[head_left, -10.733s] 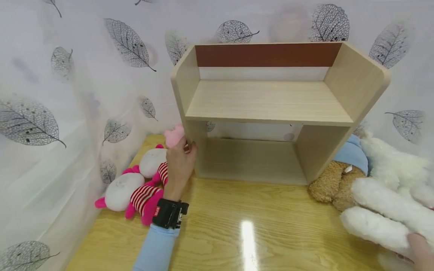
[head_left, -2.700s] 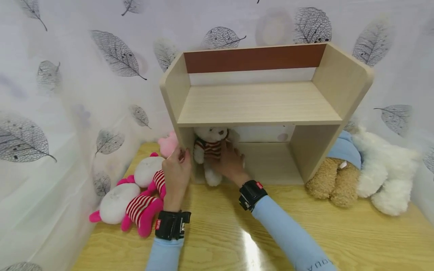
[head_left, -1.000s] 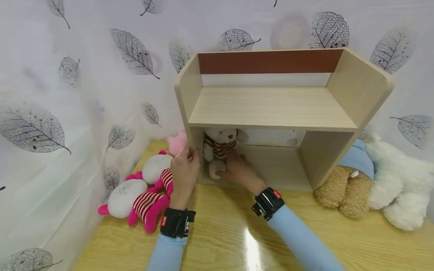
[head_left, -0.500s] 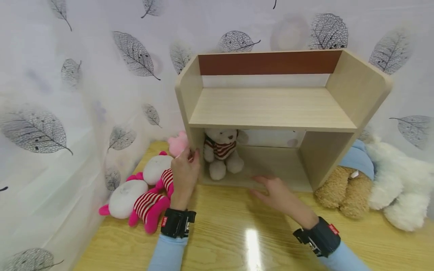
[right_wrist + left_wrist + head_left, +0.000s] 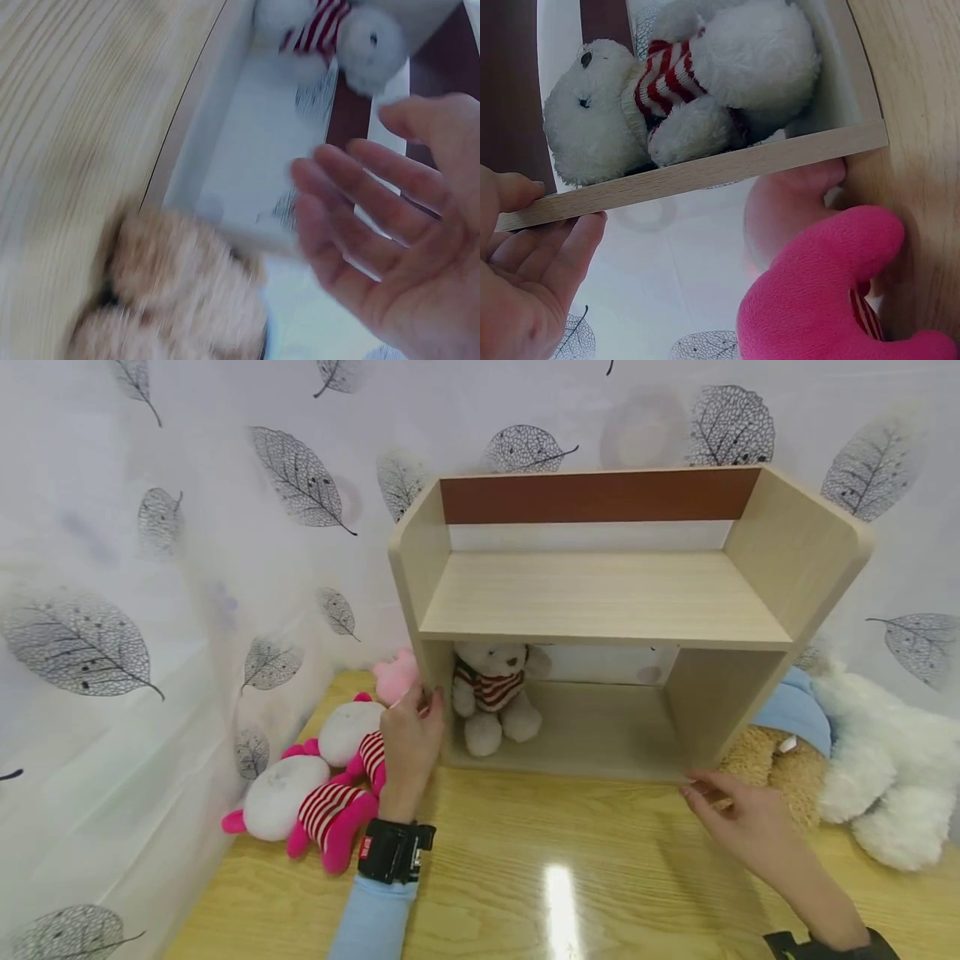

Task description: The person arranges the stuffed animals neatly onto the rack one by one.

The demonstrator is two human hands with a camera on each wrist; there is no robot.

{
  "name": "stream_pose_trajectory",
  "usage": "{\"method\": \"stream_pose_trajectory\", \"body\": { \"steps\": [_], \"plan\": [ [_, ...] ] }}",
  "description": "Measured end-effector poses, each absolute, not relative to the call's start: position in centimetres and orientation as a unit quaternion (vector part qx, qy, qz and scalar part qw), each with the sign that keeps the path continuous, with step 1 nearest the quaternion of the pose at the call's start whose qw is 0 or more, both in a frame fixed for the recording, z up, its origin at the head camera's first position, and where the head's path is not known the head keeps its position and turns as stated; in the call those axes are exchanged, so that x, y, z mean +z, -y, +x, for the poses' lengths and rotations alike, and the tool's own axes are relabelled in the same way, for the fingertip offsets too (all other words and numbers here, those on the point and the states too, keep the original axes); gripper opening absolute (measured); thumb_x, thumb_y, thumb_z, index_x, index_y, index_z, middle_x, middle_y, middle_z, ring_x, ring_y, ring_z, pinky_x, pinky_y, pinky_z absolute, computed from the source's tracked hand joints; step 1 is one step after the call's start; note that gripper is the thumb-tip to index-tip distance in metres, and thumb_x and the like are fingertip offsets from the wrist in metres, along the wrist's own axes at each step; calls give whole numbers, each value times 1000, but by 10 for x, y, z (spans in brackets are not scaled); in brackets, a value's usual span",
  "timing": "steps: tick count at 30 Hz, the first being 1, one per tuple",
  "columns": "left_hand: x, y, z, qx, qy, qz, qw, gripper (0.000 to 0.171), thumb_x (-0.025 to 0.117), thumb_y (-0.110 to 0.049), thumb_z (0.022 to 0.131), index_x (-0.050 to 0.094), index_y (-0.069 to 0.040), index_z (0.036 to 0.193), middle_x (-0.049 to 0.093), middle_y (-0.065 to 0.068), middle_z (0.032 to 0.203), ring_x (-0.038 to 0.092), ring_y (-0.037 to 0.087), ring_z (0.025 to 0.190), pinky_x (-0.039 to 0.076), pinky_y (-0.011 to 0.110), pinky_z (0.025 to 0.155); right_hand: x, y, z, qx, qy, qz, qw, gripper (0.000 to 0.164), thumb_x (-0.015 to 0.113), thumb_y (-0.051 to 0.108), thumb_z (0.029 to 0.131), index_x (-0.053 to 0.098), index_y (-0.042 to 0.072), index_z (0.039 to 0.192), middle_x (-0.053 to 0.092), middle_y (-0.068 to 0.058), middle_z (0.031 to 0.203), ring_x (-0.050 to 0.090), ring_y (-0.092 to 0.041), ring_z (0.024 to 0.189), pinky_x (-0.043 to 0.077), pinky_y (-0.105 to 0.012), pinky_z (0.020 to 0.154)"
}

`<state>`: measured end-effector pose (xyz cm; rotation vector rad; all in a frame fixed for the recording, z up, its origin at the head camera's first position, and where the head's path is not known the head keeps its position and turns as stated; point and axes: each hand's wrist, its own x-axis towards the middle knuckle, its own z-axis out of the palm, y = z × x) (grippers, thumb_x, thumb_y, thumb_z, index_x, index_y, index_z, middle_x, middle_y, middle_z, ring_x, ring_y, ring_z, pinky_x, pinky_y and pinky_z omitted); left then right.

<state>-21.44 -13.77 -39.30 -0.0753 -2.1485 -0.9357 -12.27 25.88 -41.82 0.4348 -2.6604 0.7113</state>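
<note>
One white plush bear (image 5: 487, 693) sits in the lower compartment of the wooden shelf (image 5: 600, 593), at its left end. The left hand (image 5: 408, 743) grips the shelf's left side; the right hand (image 5: 756, 827), loosely curved, holds nothing near the lower right corner.

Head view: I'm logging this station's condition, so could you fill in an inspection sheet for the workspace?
Surface: wood-grain table, with bright glare toward the front.
Job's things: pale bear in a striped top, seated at the left in the lower compartment of the shelf.
Clutter: pink-and-white toys left; brown toy and white toy right.
Hands: left hand grips the shelf's left side; right hand by its lower right corner, contact unclear.
Cables: nothing seen.
Surroundings: leaf-print sheet behind.
</note>
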Motion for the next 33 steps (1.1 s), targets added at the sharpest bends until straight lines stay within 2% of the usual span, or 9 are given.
{"method": "stream_pose_trajectory", "body": {
  "steps": [3, 6, 8, 10, 13, 16, 20, 25, 33],
  "plan": [
    [-393, 138, -215, -368, 845, -30, 388, 14, 64, -17, 88, 65, -4, 83, 73, 15, 81, 72, 25, 74, 58, 36, 62, -414, -279, -122, 250, 919, 137, 273, 15, 70, 11, 81, 72, 9, 96, 70, -3, 73, 50, 20, 64, 44, -9, 49],
    [-393, 139, -216, -364, 846, -30, 388, 15, 64, -17, 88, 64, -4, 81, 73, 14, 79, 72, 25, 74, 58, 37, 62, -409, -299, -126, 235, 899, 96, 357, 19, 69, 11, 78, 72, 4, 96, 70, -14, 75, 37, 31, 70, 38, -5, 48],
    [-393, 138, -216, -362, 846, -30, 390, 17, 64, -18, 88, 63, -4, 78, 73, 14, 78, 72, 25, 74, 58, 37, 62, -406, -311, -129, 218, 892, 66, 391, 24, 68, 14, 78, 71, 0, 98, 69, -21, 80, 48, 19, 64, 34, -6, 47],
    [-393, 138, -217, -362, 845, -30, 393, 17, 65, -18, 87, 62, -4, 77, 73, 14, 78, 72, 25, 73, 58, 38, 61, -405, -320, -134, 207, 891, 37, 403, 32, 68, 16, 79, 68, -3, 104, 66, -28, 91, 59, -4, 70, 39, -16, 52],
    [-393, 138, -218, -368, 842, -32, 393, 17, 65, -18, 87, 63, -4, 77, 73, 14, 78, 72, 26, 73, 58, 37, 61, -406, -330, -139, 208, 910, -13, 359, 50, 68, 23, 80, 59, -4, 121, 56, -36, 114, 54, -50, 91, 46, -45, 70],
    [-394, 137, -218, -372, 841, -36, 392, 16, 65, -17, 87, 63, -4, 78, 73, 15, 80, 72, 25, 74, 58, 37, 62, -411, -335, -143, 210, 942, -61, 254, 74, 67, 39, 83, 40, 1, 140, 35, -41, 135, 37, -63, 111, 31, -71, 75],
    [-394, 136, -218, -371, 840, -41, 394, 16, 65, -17, 87, 64, -3, 80, 73, 14, 78, 72, 25, 74, 58, 37, 61, -420, -338, -145, 194, 970, -56, 136, 93, 64, 52, 83, 22, 0, 148, 20, -48, 137, 33, -71, 102, 33, -70, 64],
    [-393, 135, -218, -369, 838, -42, 399, 17, 65, -18, 87, 63, -4, 78, 72, 14, 75, 72, 25, 74, 57, 38, 60, -428, -336, -146, 173, 983, -44, 49, 103, 59, 61, 82, 13, -4, 147, 11, -50, 138, 34, -74, 93, 36, -71, 61],
    [-393, 137, -216, -379, 837, -38, 393, 15, 65, -17, 88, 64, -3, 80, 72, 15, 79, 72, 25, 77, 58, 36, 62, -444, -331, -150, 151, 987, -37, 45, 104, 59, 62, 81, 30, -29, 122, 6, -51, 136, 39, -69, 73, 39, -65, 54]
  ]
}}
